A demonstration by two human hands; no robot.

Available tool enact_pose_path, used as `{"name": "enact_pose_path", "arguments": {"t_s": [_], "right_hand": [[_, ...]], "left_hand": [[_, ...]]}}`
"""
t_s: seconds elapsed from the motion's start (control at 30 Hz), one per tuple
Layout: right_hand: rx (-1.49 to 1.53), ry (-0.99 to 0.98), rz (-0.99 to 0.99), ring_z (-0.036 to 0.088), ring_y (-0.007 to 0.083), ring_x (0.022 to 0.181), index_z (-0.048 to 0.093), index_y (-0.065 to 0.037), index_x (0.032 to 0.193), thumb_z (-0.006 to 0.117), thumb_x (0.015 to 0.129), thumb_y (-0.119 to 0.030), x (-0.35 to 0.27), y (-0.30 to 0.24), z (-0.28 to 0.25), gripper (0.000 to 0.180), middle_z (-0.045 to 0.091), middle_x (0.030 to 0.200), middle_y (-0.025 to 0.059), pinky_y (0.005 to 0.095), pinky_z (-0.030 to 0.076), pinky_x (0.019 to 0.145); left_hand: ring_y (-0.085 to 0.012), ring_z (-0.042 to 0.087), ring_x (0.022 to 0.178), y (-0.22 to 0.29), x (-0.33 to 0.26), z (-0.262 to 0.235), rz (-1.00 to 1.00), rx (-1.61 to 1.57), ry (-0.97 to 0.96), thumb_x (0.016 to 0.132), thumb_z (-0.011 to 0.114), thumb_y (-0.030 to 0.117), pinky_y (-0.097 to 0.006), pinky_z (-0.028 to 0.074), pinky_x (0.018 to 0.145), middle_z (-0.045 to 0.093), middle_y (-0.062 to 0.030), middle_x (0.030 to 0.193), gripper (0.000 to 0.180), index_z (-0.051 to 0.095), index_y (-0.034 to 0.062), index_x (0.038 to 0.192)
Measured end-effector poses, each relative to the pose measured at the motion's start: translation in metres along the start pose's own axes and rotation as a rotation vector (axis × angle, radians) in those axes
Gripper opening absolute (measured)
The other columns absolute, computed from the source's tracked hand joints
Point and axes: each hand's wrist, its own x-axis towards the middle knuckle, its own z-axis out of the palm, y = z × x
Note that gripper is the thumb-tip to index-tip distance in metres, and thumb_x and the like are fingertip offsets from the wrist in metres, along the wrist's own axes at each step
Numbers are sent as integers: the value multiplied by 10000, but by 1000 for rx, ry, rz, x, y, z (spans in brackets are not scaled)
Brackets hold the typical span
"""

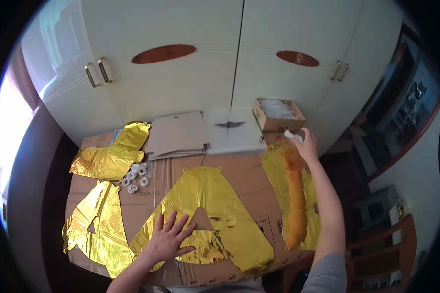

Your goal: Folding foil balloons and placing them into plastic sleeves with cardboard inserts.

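Observation:
My left hand (168, 239) lies with fingers spread on a flat gold foil balloon (200, 190) shaped like the letter A. Dark smudges mark this balloon's right leg and crossbar. Over on the right, my right hand (309, 144) is closed on a small white thing (293, 136), whose kind I cannot make out. Beneath that arm, a long, soft-looking orange thing (295, 205) rests on another yellow foil balloon (274, 168). Two more flat gold foil balloons, an upper one (102, 158) and a lower one (105, 219), lie at the left.
Several small white rolls (133, 177) sit between the left balloons and the middle one. Along the back are stacked cardboard sheets (176, 134), a white flat case (230, 132) and a cardboard box (278, 122) of clear plastic bags. White cabinet doors (181, 29) rise behind; a wooden chair (391, 249) stands right.

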Motion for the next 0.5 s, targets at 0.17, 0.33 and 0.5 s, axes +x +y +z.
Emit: {"name": "enact_pose_path", "arguments": {"t_s": [0.17,0.33,0.5], "right_hand": [[109,-539,-315,550,343,1158,612,-73,1171,774,782,-336,-131,-54,-106,496,607,1221,145,445,429,994],[-41,-569,-461,542,303,1224,686,-79,1147,776,766,-347,-241,-62,-172,474,630,1253,107,451,411,1043],[94,-497,-252,527,299,1259,684,-67,1165,752,797,-326,-284,-42,-160,455,630,1271,104,442,399,1066]], "left_hand": [[-450,309,1384,2,-4,-6,-14,-14,-5,839,594,622,-680,185,1090,406,-158,1470,746,451,202,1439],[-381,421,1331,17,20,-31,73,-155,109,814,711,413,-651,302,1067,544,-136,1311,493,622,122,1203],[-324,473,1303,39,57,-43,276,-171,132,847,681,375,-593,335,1081,592,-115,1262,394,640,110,1135]]}}
